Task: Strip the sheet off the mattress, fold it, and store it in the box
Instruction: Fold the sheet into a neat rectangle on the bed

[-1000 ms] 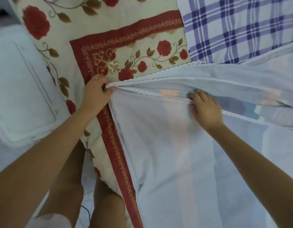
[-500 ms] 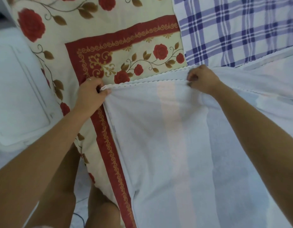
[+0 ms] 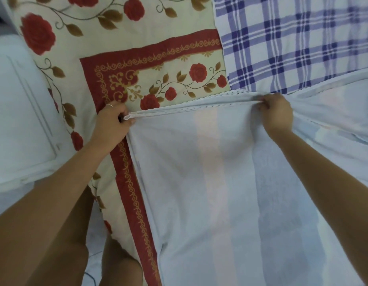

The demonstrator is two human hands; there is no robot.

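A pale blue-white sheet point(image 3: 210, 182) with faint pink and blue stripes and a lace-trimmed edge lies doubled over on the mattress. My left hand point(image 3: 111, 124) pinches its left corner, with a ring on one finger. My right hand point(image 3: 276, 114) grips the trimmed edge further right, so the edge runs taut between both hands. More of the same sheet bunches to the right of my right hand. No box can be made out for certain.
Under the sheet lies a cream cover with red roses and a red border point(image 3: 137, 65). A purple-and-white checked cloth point(image 3: 292, 42) lies at the top right. A white lid-like plastic object point(image 3: 17, 124) sits on the floor at left. My legs stand beside the mattress edge.
My right hand has carried the sheet's trimmed edge up and away from me, level with my left hand, then slid right along it. The left hand kept its hold on the corner.
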